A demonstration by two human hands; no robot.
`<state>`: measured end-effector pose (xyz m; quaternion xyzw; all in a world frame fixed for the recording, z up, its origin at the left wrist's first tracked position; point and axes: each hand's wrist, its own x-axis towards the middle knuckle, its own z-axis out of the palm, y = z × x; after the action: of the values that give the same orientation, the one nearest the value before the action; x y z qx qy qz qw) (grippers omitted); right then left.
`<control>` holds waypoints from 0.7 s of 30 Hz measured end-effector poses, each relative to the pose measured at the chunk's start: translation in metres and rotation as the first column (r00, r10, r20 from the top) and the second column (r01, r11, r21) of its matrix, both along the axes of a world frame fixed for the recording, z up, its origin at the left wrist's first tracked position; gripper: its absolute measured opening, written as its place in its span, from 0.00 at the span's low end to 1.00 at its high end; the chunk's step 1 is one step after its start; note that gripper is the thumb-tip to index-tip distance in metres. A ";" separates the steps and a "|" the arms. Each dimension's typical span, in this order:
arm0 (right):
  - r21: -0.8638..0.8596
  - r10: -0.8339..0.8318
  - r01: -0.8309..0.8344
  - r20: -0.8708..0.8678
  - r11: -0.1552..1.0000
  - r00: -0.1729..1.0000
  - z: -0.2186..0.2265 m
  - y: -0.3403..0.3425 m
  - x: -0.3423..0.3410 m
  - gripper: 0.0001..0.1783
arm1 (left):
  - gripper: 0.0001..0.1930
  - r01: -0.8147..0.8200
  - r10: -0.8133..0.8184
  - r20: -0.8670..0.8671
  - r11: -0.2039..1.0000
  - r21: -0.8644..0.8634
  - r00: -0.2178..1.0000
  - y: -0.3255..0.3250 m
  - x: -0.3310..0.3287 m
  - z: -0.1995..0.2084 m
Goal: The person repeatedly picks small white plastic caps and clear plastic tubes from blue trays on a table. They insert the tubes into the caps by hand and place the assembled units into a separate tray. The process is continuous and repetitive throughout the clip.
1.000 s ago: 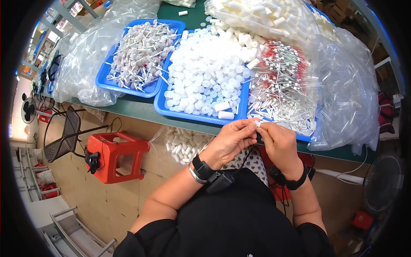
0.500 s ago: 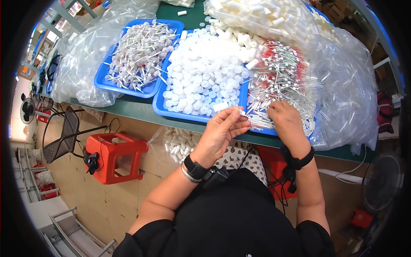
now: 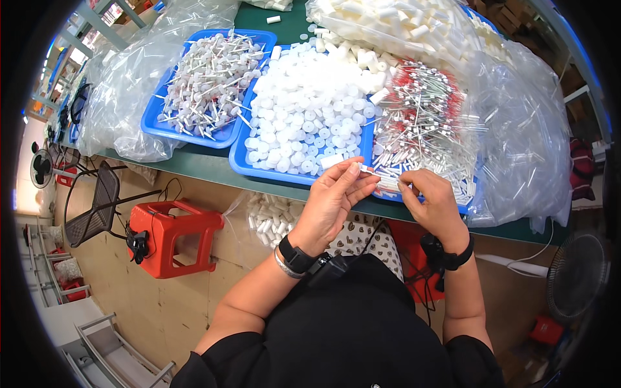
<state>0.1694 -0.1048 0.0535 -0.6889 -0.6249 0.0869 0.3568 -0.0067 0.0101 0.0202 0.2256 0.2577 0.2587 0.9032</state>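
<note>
A small white piece (image 3: 365, 169) sits at the fingertips of the left hand (image 3: 328, 202), over the near edge of the table (image 3: 296, 22). Thumb and forefinger are clamped on it, the other fingers loosely curled; a thin light line seems to run from it toward the right, too fine to identify. It looks very light and probably stiff, with a smooth surface that could slip or roll between the fingers. A fingertip pinch on its thicker body seems the best hold, and any slender stem would likely bend if squeezed sideways.

The right hand (image 3: 435, 202) is just beside, its thumb and forefinger drawn close to each other; whether anything lies between them I cannot tell.

Beyond the hands, a blue right-hand tray (image 3: 463, 208) carries short white tubes (image 3: 446, 174) at its near end and a tangle of red-and-silver pins (image 3: 417, 103) farther back. A blue middle tray (image 3: 275, 174) holds translucent white discs (image 3: 284, 116), with a larger white cylinder (image 3: 332, 161) near the left fingertips. The blue left-hand tray (image 3: 150, 121) is heaped with stemmed discs (image 3: 210, 84).

Farther out lie a clear bag of off-white cylinders (image 3: 414, 24) and crumpled clear plastic (image 3: 521, 149) at the right.
</note>
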 end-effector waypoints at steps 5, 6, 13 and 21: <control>0.038 0.004 -0.006 0.061 0.999 0.998 0.001 -0.001 -0.003 0.05 | 0.16 -0.006 0.006 0.004 1.000 0.005 1.000 0.000 0.000 -0.002; 0.044 0.001 -0.004 0.064 0.999 0.998 0.001 -0.001 -0.003 0.05 | 0.16 -0.009 0.009 0.003 1.000 0.007 1.000 0.000 0.000 -0.003; 0.073 0.000 -0.008 0.105 0.997 0.994 0.001 -0.001 -0.005 0.05 | 0.15 -0.019 0.019 -0.006 1.000 0.005 1.000 0.001 -0.001 -0.008; 0.120 0.010 -0.031 0.168 0.992 0.986 0.004 0.003 -0.007 0.06 | 0.15 -0.023 0.023 -0.006 1.000 0.011 1.000 0.002 -0.002 -0.006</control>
<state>0.1626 -0.1021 0.0571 -0.6640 -0.6638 -0.0058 0.3441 -0.0083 0.0121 0.0137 0.2285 0.2619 0.2698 0.8980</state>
